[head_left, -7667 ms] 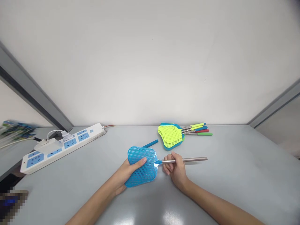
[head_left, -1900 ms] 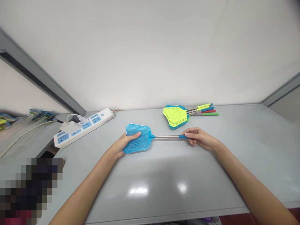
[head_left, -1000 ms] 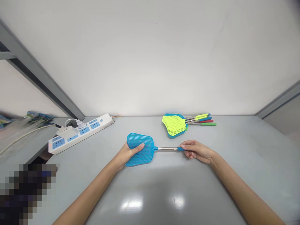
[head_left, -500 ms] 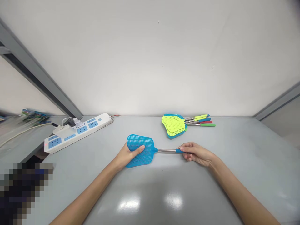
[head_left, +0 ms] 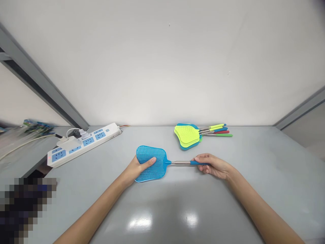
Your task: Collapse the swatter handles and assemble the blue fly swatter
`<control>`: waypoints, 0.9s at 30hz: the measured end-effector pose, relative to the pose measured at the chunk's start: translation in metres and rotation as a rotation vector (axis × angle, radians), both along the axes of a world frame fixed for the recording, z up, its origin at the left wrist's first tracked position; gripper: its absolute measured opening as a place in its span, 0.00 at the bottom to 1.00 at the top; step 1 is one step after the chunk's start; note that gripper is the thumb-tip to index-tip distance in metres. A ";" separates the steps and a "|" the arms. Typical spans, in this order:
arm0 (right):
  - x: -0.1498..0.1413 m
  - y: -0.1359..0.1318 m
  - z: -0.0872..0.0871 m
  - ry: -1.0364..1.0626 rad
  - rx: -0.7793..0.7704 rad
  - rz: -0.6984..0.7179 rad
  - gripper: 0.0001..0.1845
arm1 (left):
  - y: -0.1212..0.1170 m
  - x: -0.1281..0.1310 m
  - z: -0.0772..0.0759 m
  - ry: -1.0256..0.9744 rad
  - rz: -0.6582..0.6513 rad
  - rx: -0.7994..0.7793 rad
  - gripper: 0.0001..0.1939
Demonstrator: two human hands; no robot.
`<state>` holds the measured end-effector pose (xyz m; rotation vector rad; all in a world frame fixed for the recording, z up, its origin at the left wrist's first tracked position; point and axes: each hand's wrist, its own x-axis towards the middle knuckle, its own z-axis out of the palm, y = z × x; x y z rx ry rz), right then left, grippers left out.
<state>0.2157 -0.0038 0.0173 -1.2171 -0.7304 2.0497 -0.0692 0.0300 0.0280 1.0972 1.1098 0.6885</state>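
Both hands are working on one thing here: the blue fly swatter (head_left: 168, 162) is lying crosswise between them, over the near-middle of the grey table (head_left: 162, 206). The left hand (head_left: 132, 170) is gripping the mesh head (head_left: 157, 169), thumb pressing on top, fingers tucking underneath (most of them are hiding behind the mesh). Over on the other side, the right hand (head_left: 212, 165) is pinching the blue handle (head_left: 193, 162) between thumb and fingers, and the metal shaft (head_left: 180, 162) is showing bare between the two grips. The swatter is seeming to hover just above the tabletop, though whether any edge is touching, I cannot tell.

As I am reading it, the step in hand is handling the joined swatter end to end, perhaps seating or checking that handle on the shaft. The next move is calling, I'd judge, for a steady left grip and a straight line from head to handle, so the thin shaft is not bending.

Farther back, a pile of swatters (head_left: 188, 135) is resting near the wall, handles pointing right, while a power strip (head_left: 85, 149) is sitting off to the left.
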 end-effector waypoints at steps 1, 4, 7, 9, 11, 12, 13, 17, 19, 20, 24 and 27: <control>0.000 0.000 0.000 -0.004 0.001 0.000 0.09 | 0.000 0.000 0.000 -0.006 0.002 -0.012 0.21; 0.000 0.000 -0.002 -0.016 0.023 0.001 0.09 | 0.002 0.000 -0.001 -0.017 0.021 -0.028 0.20; 0.000 0.000 -0.003 -0.030 0.063 0.002 0.09 | 0.003 0.000 -0.002 -0.047 0.022 -0.030 0.20; 0.000 0.000 -0.002 -0.048 0.088 0.002 0.10 | 0.003 0.000 -0.001 -0.066 0.010 -0.035 0.19; -0.001 0.001 -0.002 -0.065 0.105 0.000 0.11 | 0.004 -0.001 0.000 -0.074 0.001 -0.038 0.19; -0.002 0.001 -0.002 -0.074 0.110 -0.002 0.11 | 0.004 -0.001 0.000 -0.076 -0.002 -0.039 0.19; -0.002 0.001 -0.001 -0.082 0.112 -0.004 0.12 | 0.004 -0.001 0.001 -0.077 -0.004 -0.042 0.19; -0.004 0.001 -0.001 -0.103 0.108 -0.029 0.14 | 0.005 -0.001 0.001 -0.085 0.001 -0.059 0.20; -0.004 0.000 -0.001 -0.083 0.096 -0.052 0.14 | 0.005 -0.001 0.002 -0.079 -0.009 -0.070 0.20; -0.003 0.000 -0.001 -0.064 0.086 -0.059 0.14 | 0.005 0.000 0.003 -0.077 -0.012 -0.073 0.20; -0.003 -0.001 0.000 -0.013 0.054 -0.068 0.15 | 0.005 0.001 0.005 -0.067 -0.003 -0.074 0.19; -0.004 -0.001 0.002 -0.016 0.055 -0.091 0.15 | 0.005 0.001 0.007 -0.056 0.001 -0.083 0.20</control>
